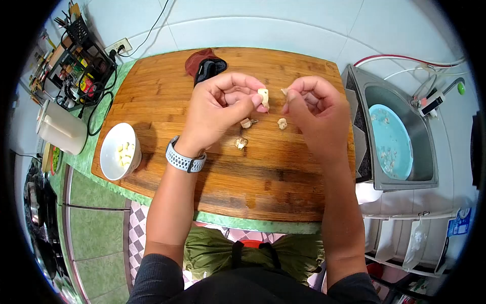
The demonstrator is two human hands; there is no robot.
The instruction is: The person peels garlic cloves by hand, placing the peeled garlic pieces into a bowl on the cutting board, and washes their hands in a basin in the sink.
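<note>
Over the wooden board (pixel 228 187), my left hand (pixel 223 104) pinches a pale garlic clove (pixel 264 96) between thumb and fingertips. My right hand (pixel 316 109), just to its right, has thumb and fingers closed on a small piece of pale skin (pixel 285 91). Below my hands several unpeeled pieces lie on the wood, one (pixel 246 123) near my left hand, one (pixel 282 123) between the hands and one (pixel 241 143) nearer to me. A white bowl (pixel 109 154) holding several peeled cloves (pixel 125 152) stands at the board's left edge.
A dark red and black cloth item (pixel 208 68) lies at the board's back edge. On the right is a metal sink (pixel 430 152) with a light blue basin (pixel 390 142). A white pitcher (pixel 61 126) and a rack (pixel 76 61) of bottles stand at the left.
</note>
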